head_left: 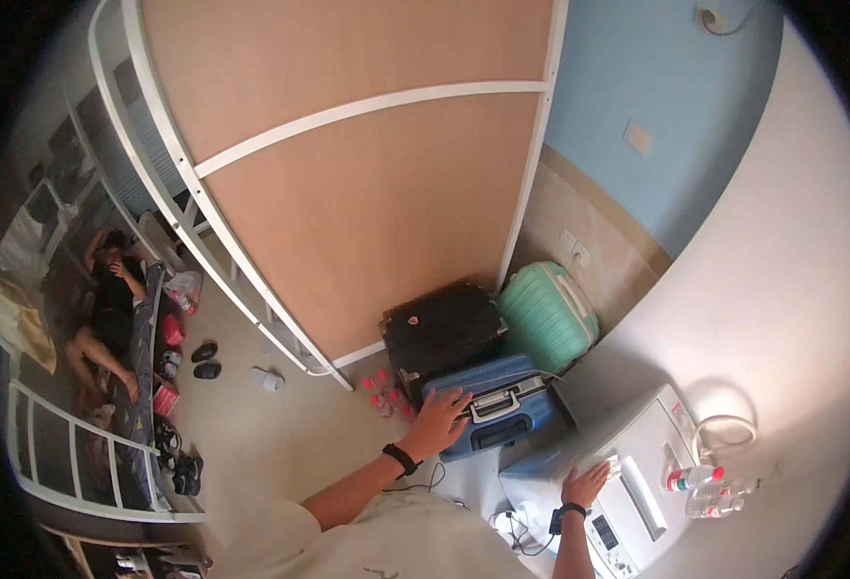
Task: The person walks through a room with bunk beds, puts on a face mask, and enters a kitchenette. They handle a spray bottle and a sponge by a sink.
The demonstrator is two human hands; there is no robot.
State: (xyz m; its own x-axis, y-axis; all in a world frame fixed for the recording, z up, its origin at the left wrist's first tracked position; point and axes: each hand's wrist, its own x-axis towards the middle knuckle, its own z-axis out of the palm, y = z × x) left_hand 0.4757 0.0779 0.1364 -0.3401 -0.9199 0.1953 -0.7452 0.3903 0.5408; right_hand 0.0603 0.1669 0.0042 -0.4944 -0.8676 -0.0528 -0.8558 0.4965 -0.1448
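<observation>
Fingers [452, 408] spread, left hand [437, 427] overhangs blue suitcase [473, 439], open right hand [584, 486] seemingly touching washer [628, 500].

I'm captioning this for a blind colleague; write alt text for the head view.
The camera wearer's right hand is on a white washing machine, the left hand at a blue suitcase. Beyond it are a black suitcase and a mint-green suitcase; at far left, another person reclines on a bed.
</observation>
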